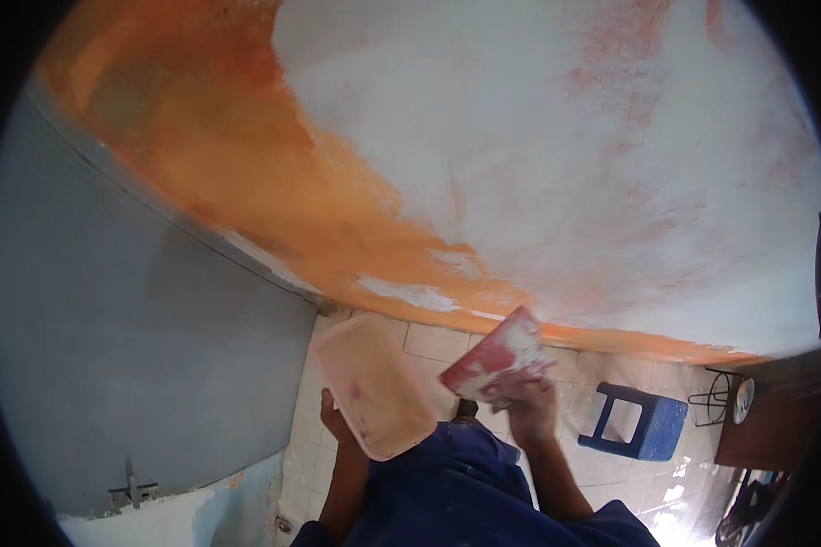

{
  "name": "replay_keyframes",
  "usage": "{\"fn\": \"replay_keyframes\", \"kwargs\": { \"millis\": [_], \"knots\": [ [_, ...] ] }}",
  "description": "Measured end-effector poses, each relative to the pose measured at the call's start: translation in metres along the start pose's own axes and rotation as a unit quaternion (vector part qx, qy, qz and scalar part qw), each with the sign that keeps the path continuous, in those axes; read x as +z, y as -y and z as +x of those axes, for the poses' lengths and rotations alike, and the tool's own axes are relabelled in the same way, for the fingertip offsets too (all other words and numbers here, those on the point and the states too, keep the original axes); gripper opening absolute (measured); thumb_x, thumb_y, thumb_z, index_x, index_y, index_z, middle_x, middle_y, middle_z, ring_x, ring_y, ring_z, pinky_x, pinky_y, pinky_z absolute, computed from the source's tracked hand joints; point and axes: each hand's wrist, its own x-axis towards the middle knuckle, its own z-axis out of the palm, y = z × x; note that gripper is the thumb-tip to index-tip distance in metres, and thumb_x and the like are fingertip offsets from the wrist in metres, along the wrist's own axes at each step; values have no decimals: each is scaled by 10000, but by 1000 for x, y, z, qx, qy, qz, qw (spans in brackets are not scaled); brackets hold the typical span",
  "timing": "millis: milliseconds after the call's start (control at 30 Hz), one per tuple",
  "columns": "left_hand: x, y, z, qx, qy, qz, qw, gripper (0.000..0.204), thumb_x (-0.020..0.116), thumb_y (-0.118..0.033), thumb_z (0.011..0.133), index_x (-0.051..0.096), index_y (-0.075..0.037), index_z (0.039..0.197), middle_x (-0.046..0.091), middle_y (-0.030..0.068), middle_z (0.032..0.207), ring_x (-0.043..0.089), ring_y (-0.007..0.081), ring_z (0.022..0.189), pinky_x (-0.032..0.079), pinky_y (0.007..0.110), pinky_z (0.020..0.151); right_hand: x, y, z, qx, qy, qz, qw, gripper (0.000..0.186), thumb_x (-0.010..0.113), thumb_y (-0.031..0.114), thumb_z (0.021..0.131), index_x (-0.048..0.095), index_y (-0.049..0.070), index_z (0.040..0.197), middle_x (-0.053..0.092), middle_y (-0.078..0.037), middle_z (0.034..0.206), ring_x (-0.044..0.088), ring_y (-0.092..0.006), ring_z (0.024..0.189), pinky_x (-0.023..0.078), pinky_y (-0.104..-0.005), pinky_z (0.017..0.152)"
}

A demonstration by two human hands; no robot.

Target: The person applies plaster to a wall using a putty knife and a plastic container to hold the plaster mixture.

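Your left hand (335, 415) is clasped on the peach-coloured tray (374, 387), gripping it along its left side near the lower end, with most of your fingers hidden behind it. Your right hand (531, 415) is clamped on the lower end of a flat reddish plate (494, 363) smeared with white (the motion blur makes the exact finger placement hard to tell). So neither grip is free.

The relation to mind is the one between plate and tray. The tray lies just left of the plate, its shallow hollow facing up toward you, its long axis slanting from upper left to lower right. The plate's broad edge slants the other way, from lower left to upper right, and its left corner points at the tray's right rim. The two look near but apart, with a strip of tiled floor (433, 339) showing between them. Your right hand sits beyond the plate from the tray, so the plate's body lies between that hand and the rim; your left hand is on the tray's far side.

In the picture, the wall (246, 201), orange with a broad whitish coat, rises above both pieces. The plate's upper corner is nearest to it, though whether they touch is uncertain.
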Motion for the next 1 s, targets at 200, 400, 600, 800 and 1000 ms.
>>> {"fn": "replay_keyframes", "kwargs": {
  "millis": [200, 400, 600, 800, 1000],
  "knots": [
    [34, 34, -5, 8, 44, 198, 979, 596, 456, -426, 904, 357, -60, 1364, 497, 155, 1265, 530, 300, 1126, 457, 432, 940, 8, 66, -7, -64, 75, -102, 990, 108, 533, 41, 693, 600, -31, 738, 613, -116, 658, 534, -144, 461, 411, -227, 412],
    [27, 43, -16, -2, 100, 174, 980, 612, 421, -425, 918, 324, -42, 1385, 470, 174, 1307, 509, 316, 1163, 437, 454, 973, 22, 62, -33, -69, 88, -155, 982, 133, 546, -11, 720, 618, -45, 826, 644, -86, 775, 600, -121, 668, 502, -255, 596],
    [51, 63, -24, 39, 89, 193, 976, 625, 357, -479, 941, 318, -47, 1391, 461, 168, 1323, 504, 311, 1167, 423, 438, 989, 35, 61, -39, -120, 70, -152, 979, 211, 621, -9, 758, 595, -30, 966, 659, -99, 855, 631, -156, 773, 517, -274, 693],
    [40, 55, -24, -5, 148, 214, 966, 645, 272, -536, 957, 345, -46, 1369, 487, 147, 1279, 507, 283, 1146, 421, 423, 981, 39, 59, -46, -146, 120, -438, 879, 244, 669, 124, 812, 540, -24, 958, 672, -141, 767, 677, -241, 705, 521, -316, 625],
    [61, 63, -31, -10, 109, 254, 961, 606, 259, -503, 974, 361, -42, 1354, 496, 141, 1258, 517, 279, 1121, 432, 417, 964, 43, 46, -49, -190, 87, -493, 845, 248, 667, 165, 812, 515, -8, 904, 647, -197, 713, 660, -351, 648, 503, -365, 535]
  ]
}}
